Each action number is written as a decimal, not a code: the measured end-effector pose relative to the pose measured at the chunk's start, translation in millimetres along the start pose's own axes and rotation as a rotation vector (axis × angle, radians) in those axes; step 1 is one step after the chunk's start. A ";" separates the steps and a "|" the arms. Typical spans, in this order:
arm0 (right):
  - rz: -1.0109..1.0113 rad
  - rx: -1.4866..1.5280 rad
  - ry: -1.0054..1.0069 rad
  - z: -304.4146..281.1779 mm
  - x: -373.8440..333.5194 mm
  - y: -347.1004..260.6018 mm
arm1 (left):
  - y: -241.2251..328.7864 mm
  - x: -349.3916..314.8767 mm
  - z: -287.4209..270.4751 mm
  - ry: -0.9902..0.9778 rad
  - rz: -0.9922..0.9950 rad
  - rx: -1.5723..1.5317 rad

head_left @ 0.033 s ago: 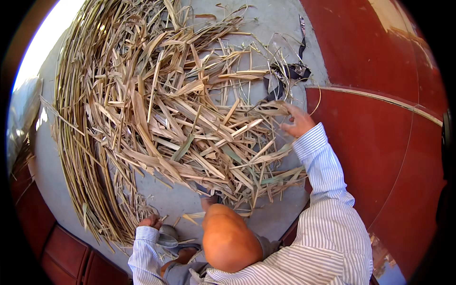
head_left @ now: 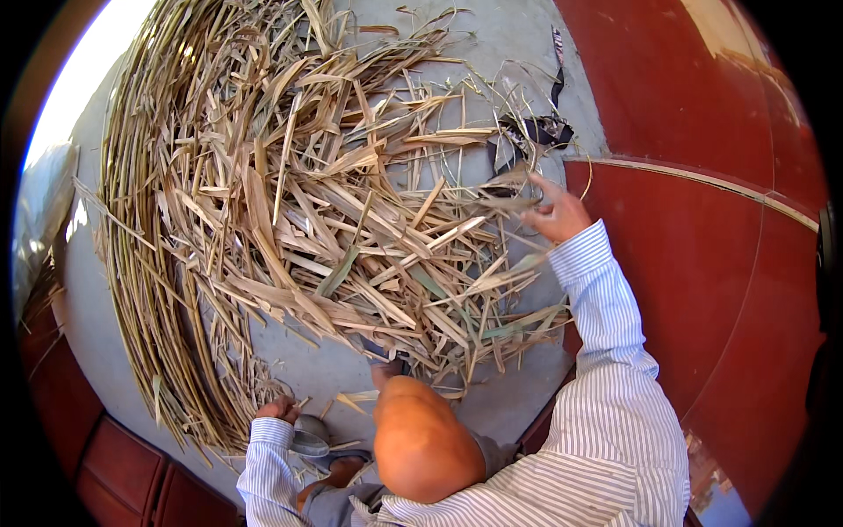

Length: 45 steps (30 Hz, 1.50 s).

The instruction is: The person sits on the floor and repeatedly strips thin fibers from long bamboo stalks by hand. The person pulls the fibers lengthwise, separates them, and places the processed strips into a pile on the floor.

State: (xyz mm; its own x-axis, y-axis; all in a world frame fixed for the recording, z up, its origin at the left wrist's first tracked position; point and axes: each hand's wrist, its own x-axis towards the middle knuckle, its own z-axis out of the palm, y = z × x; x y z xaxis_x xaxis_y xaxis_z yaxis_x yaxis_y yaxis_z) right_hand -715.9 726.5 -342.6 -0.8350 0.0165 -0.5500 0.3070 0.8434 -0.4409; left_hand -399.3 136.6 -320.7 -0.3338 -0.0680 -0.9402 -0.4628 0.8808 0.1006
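Observation:
My right hand is at the right edge of a heap of dry leaves and stalk pieces. Its fingers are apart, and a blurred dry leaf lies just off the fingertips. My left hand rests low at the left, closed, by the lower ends of long thin stalks. Whatever it grips, if anything, is hidden. Right beside it is a grey, rounded, bowl-like object.
A black strap lies tangled beyond my right hand. My bent knee and foot are close in front of the heap. Dark red panels border the grey floor on the right. A pale plastic sack stands far left.
My right hand has shifted slightly right and its fingers have spread. The dry leaf at its fingertips has moved and blurred. My left hand stays put.

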 end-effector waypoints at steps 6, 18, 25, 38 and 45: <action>0.175 -0.344 0.650 -32.2 105.8 39.2 | 10.8 6.0 -9.4 -0.065 -0.061 0.004; 0.541 -0.205 0.180 87.3 173.8 -7.8 | -0.5 9.8 -4.5 -0.026 -0.004 0.008; 0.578 0.076 0.365 75.3 161.8 63.3 | -18.7 -5.5 11.2 0.078 0.044 -0.027; -0.574 0.713 1.138 -287.9 -55.7 -120.3 | -82.5 -58.7 77.6 0.343 0.165 -0.345; -0.343 -0.114 1.607 -386.0 -230.6 -231.8 | -124.1 -101.0 102.6 0.438 0.049 -0.321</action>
State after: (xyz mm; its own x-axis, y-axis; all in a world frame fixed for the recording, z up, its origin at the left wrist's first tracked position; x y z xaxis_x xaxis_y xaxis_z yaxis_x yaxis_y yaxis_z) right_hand -770.8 734.4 160.2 -0.4637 0.2762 0.8418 0.0472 0.9565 -0.2878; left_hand -223.8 82.3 -271.6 -0.6406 -0.2798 -0.7151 -0.6426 0.7051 0.2997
